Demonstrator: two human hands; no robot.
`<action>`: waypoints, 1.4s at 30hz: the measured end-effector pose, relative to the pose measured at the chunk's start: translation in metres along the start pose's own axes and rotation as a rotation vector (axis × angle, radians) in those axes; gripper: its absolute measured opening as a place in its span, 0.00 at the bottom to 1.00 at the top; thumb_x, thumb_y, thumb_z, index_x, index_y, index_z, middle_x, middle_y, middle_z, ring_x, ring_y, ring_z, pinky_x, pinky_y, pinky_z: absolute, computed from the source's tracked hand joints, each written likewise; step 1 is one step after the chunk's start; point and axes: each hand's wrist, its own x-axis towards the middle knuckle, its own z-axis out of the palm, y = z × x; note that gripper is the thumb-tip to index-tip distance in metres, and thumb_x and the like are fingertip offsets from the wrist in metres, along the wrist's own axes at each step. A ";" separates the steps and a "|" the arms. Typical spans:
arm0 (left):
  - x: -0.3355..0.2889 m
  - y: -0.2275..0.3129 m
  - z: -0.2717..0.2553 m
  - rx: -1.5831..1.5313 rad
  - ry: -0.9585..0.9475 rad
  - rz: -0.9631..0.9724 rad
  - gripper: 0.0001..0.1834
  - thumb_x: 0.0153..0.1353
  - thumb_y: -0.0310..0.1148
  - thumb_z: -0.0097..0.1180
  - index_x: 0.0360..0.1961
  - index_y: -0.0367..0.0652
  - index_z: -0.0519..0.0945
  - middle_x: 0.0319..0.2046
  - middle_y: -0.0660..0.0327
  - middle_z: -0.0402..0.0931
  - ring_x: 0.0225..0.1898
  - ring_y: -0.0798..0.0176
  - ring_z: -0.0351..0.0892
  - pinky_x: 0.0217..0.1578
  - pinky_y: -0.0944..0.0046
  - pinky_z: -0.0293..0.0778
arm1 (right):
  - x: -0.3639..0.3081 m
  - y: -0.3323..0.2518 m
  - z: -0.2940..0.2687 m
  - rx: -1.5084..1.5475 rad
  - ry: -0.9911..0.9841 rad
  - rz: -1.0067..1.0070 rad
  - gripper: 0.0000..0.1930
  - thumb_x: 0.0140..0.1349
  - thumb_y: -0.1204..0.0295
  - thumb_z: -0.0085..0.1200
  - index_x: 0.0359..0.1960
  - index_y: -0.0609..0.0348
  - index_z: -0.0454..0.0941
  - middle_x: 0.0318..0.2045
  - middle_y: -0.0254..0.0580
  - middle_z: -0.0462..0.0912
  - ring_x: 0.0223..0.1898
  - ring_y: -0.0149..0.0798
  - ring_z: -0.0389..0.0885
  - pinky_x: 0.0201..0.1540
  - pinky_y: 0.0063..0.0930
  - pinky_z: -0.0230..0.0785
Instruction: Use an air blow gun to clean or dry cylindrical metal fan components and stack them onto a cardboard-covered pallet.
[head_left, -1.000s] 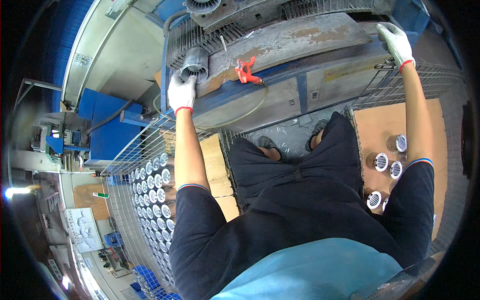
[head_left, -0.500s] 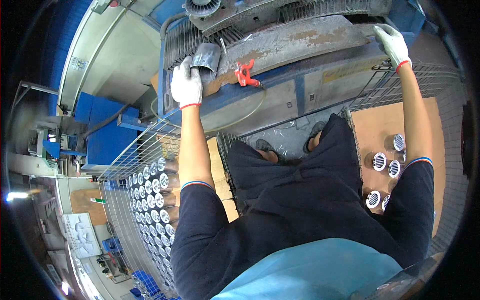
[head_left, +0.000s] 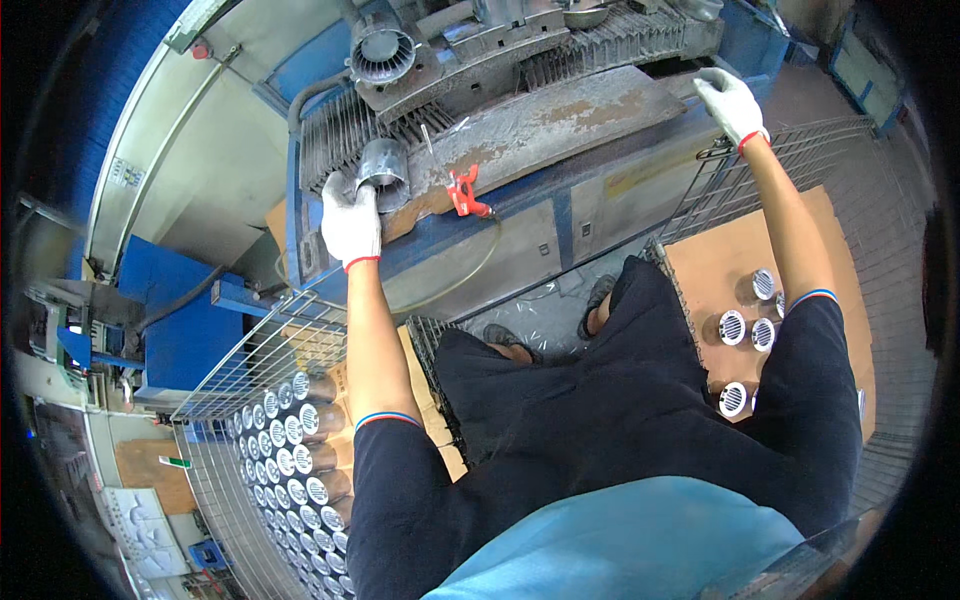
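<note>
My left hand (head_left: 350, 225), in a white glove with a red cuff, is at the left end of the machine's work surface. Its thumb lies at the open end of a grey metal cylinder (head_left: 383, 160) and the fingers bend along its left side, so it grips the rim. Right of the cylinder a red air blow gun (head_left: 466, 192) lies on the front edge of a worn grey plate (head_left: 570, 115). My right hand (head_left: 732, 105), gloved alike, hovers by the plate's right end. Its fingers reach left, loosely bent, with nothing visible in them.
A wire cage (head_left: 235, 365) at my left holds many metal cylinders with slotted white-looking ends. Another wire cage (head_left: 830, 135) at my right has several such cylinders (head_left: 731, 328) on cardboard (head_left: 700, 260). A round vented motor (head_left: 383, 55) and ribbed bellows (head_left: 600, 60) stand behind the plate.
The view has shifted, showing more of the machine's back. The cylinder by my left hand has tilted, so more of its open end shows. My right hand stays near the plate's right end.
</note>
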 end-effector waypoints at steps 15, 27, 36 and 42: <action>-0.003 0.010 -0.010 0.032 -0.018 0.051 0.27 0.61 0.42 0.67 0.57 0.36 0.84 0.48 0.46 0.88 0.52 0.50 0.89 0.55 0.57 0.79 | 0.036 -0.320 0.111 0.041 -0.050 -0.160 0.64 0.47 0.34 0.72 0.76 0.69 0.59 0.66 0.67 0.76 0.68 0.62 0.76 0.70 0.44 0.69; -0.007 0.009 -0.010 0.014 0.003 0.102 0.34 0.59 0.47 0.73 0.60 0.35 0.82 0.53 0.48 0.86 0.52 0.52 0.88 0.56 0.58 0.79 | 0.022 -0.341 0.141 0.667 -0.042 -0.395 0.45 0.47 0.61 0.79 0.64 0.67 0.68 0.55 0.45 0.84 0.57 0.39 0.83 0.63 0.32 0.75; 0.019 0.035 -0.015 -0.007 0.218 0.145 0.34 0.66 0.48 0.67 0.66 0.36 0.76 0.57 0.46 0.82 0.55 0.49 0.84 0.60 0.52 0.76 | 0.012 -0.198 0.085 -0.315 -0.391 -0.315 0.52 0.42 0.53 0.75 0.70 0.63 0.68 0.54 0.60 0.85 0.55 0.56 0.86 0.59 0.41 0.78; 0.096 0.108 -0.026 0.312 0.326 0.055 0.41 0.61 0.58 0.65 0.69 0.43 0.75 0.61 0.43 0.78 0.60 0.41 0.81 0.62 0.47 0.75 | 0.042 -0.176 0.106 -0.270 -0.470 -0.279 0.45 0.48 0.50 0.72 0.66 0.62 0.71 0.48 0.57 0.88 0.50 0.55 0.88 0.53 0.42 0.79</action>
